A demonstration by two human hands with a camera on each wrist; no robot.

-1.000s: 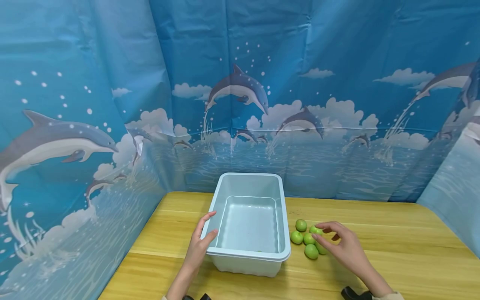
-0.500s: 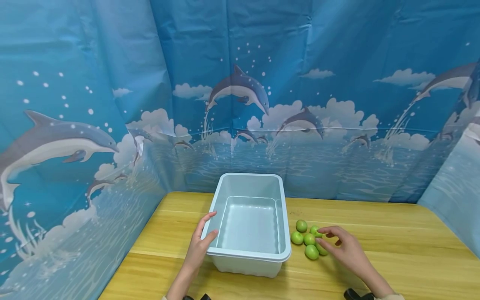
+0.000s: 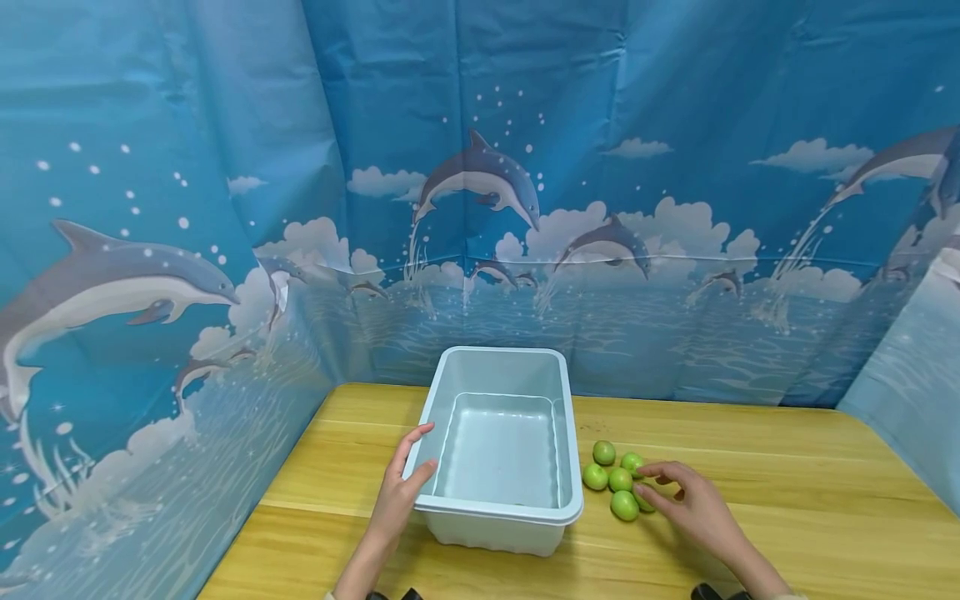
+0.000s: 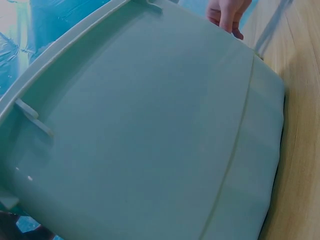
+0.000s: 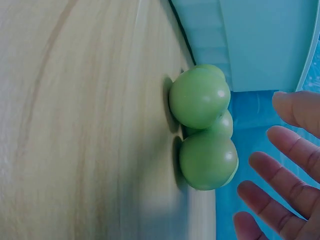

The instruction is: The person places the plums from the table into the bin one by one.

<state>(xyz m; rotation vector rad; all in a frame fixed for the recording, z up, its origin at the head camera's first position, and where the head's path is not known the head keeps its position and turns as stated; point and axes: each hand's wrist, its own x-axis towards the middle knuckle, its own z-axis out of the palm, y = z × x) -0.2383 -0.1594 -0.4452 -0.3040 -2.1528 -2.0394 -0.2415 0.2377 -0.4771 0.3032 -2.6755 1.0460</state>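
Note:
A pale blue-green plastic tub (image 3: 498, 450) stands on the wooden table in the head view. My left hand (image 3: 397, 487) holds its near left rim, with the thumb and index fingertip hooked over the edge. The tub's outer wall (image 4: 150, 120) fills the left wrist view, where that hand's fingers are hidden. Right of the tub lies a loose cluster of small round green fruits (image 3: 620, 479). Over the cluster's right side hovers my right hand (image 3: 690, 504), fingers loosely bent and apart. In the right wrist view its spread fingers (image 5: 280, 182) hold nothing, beside two larger-looking fruits (image 5: 207, 160).
The yellow wooden table (image 3: 810, 492) extends to the right of the fruits and left of the tub. A blue dolphin-print curtain (image 3: 480, 208) hangs along the back and both sides. Close to the tub's right wall sits the leftmost fruit (image 3: 596, 477).
My right hand has drifted slightly right and down, staying over the right side of the fruits. The left hand and the tub have kept their places.

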